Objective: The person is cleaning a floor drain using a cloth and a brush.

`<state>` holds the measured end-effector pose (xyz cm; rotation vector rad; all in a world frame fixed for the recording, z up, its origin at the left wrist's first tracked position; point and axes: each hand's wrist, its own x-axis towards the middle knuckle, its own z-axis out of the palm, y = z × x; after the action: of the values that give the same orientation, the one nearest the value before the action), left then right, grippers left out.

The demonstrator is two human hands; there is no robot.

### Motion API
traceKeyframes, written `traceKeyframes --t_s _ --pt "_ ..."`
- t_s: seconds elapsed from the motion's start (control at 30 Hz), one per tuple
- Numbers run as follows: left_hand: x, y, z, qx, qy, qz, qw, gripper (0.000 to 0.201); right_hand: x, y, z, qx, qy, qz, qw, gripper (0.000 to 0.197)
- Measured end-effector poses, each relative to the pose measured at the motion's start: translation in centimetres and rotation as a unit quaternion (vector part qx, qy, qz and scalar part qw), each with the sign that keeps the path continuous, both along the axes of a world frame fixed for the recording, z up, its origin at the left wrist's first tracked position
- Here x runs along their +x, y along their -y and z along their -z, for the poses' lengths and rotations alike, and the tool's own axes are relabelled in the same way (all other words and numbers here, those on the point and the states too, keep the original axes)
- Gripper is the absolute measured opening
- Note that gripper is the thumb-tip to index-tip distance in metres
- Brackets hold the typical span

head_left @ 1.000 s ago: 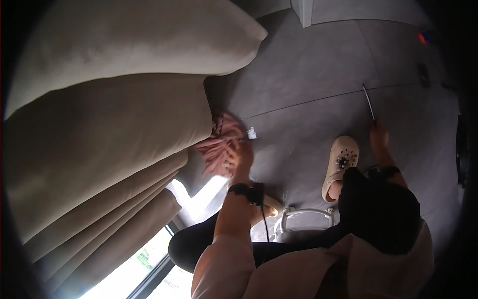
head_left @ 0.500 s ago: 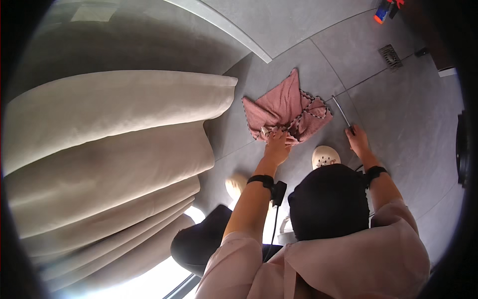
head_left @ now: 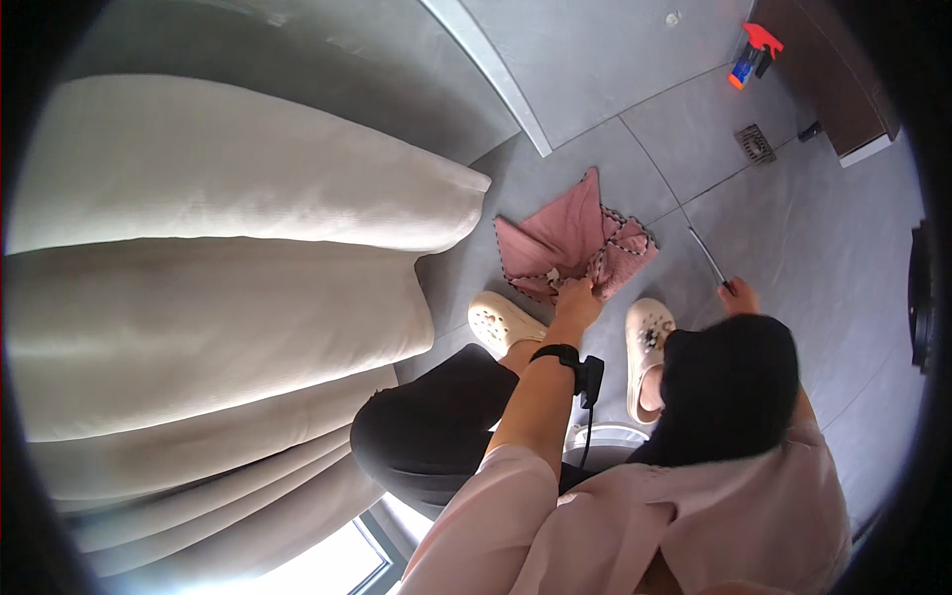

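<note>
A crumpled pink cloth [head_left: 560, 233] with a black-and-white striped edge lies on the grey floor. At its near edge is my left hand [head_left: 578, 300], closed with the fingers gathered on the fabric. A small whitish piece [head_left: 553, 277] rests on the cloth just left of those fingers; I cannot make out what it is. My right hand [head_left: 741, 297], off to the right of the cloth, grips the dark end of a thin silver rod [head_left: 707, 255]. The rod points up and left, its tip apart from the cloth. My knee partly hides the right forearm.
A long pale curtain [head_left: 228, 327] hangs at the left. A spray bottle [head_left: 758, 55] with a red head stands at the far right by a dark brown cabinet [head_left: 838, 74], near a floor drain [head_left: 755, 145]. Beige clogs [head_left: 650, 332] are on my feet.
My view has shifted, showing more of the spray bottle and both clogs. The left fingers, earlier spread over the cloth, are now bunched on it. The right hand still holds the rod.
</note>
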<state>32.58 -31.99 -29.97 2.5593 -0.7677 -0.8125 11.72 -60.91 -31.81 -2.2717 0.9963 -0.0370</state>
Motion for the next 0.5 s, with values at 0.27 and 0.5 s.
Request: traceKeyframes --t_s 0.27,0.5 --pt "-0.7 2.0 1.7 0.109 0.014 0.006 0.994 0.074 -7.3 1.6 2.3 0.089 0.027 0.187 0.978 0.023" --pt "9.9 2.7 1.1 0.161 0.049 -0.111 0.980 0.078 -4.5 0.4 0.0 0.227 -0.010 0.285 0.931 0.020"
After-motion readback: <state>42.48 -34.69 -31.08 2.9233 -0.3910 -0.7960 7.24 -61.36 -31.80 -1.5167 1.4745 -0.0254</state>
